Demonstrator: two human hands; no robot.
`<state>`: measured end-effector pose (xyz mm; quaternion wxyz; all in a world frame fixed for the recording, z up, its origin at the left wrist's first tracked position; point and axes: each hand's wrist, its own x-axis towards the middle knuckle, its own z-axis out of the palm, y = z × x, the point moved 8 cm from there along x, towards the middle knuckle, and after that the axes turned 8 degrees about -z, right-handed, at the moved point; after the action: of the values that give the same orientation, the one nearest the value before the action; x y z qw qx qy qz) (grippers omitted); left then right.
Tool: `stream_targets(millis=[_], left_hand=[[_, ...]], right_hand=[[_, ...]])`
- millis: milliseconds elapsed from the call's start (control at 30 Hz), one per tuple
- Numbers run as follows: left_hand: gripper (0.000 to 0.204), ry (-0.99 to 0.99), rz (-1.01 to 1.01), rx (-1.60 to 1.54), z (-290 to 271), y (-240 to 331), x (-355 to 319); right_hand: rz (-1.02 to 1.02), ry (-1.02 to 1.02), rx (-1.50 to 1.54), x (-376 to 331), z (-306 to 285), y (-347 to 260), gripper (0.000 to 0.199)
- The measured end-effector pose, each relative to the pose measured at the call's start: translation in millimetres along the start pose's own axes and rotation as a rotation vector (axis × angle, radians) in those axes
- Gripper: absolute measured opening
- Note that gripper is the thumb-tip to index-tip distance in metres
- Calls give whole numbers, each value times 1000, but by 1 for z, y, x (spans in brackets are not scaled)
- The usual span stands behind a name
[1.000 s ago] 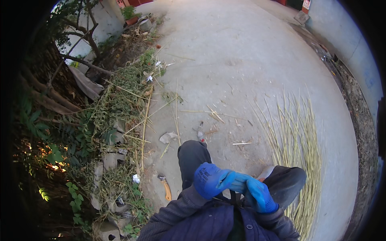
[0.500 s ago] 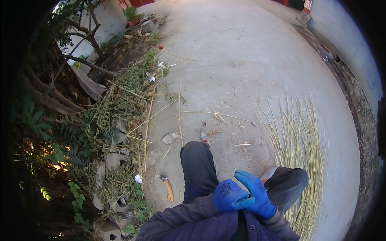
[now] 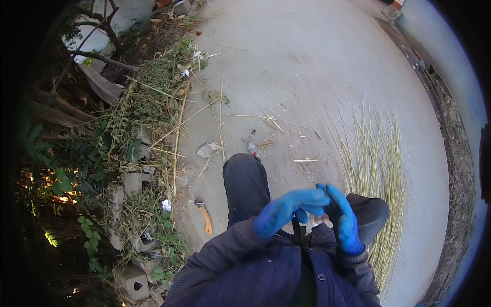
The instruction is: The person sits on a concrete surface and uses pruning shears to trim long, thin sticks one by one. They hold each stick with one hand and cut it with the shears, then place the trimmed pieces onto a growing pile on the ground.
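Note:
Both my hands wear blue work gloves and are raised over my lap, between my knees. My left hand [image 3: 289,210] has its fingers stretched to the right, palm turned downward, and holds nothing. My right hand [image 3: 346,220] stands beside it, fingers extended upward and palm facing the left one. The fingertips of the two hands come close together; whether they touch I cannot tell. Long pale-yellow stalks [image 3: 379,189] lie in a loose bundle past my right knee. To the left of my left knee rests a tool with an orange-brown curved handle [image 3: 206,221] and a short dark end.
Dried leafy stems [image 3: 153,87] and concrete blocks [image 3: 134,182] line the left side. Scattered stalk pieces [image 3: 273,122] and a grey scrap [image 3: 208,149] lie on the concrete ground [image 3: 286,61]. A pale wall [image 3: 440,41] runs along the right.
My hands, together half a second ago, have come apart and risen slightly, fingers now stretched out. The view has tipped a little downward, so the ground things appear higher.

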<state>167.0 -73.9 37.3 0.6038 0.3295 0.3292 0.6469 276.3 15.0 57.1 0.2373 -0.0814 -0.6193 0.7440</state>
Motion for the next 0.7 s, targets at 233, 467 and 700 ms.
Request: stream_targets(millis=[233, 467, 700], left_hand=[[97, 198, 73, -458, -62, 28, -11], [99, 238, 129, -318, -70, 31, -18], [83, 430, 499, 1303, -23, 102, -16]], right_hand=[[29, 92, 581, 12, -2, 21, 88], [-338, -248, -832, 21, 22, -3, 79], [-252, -456, -1256, 10, 37, 13, 78]])
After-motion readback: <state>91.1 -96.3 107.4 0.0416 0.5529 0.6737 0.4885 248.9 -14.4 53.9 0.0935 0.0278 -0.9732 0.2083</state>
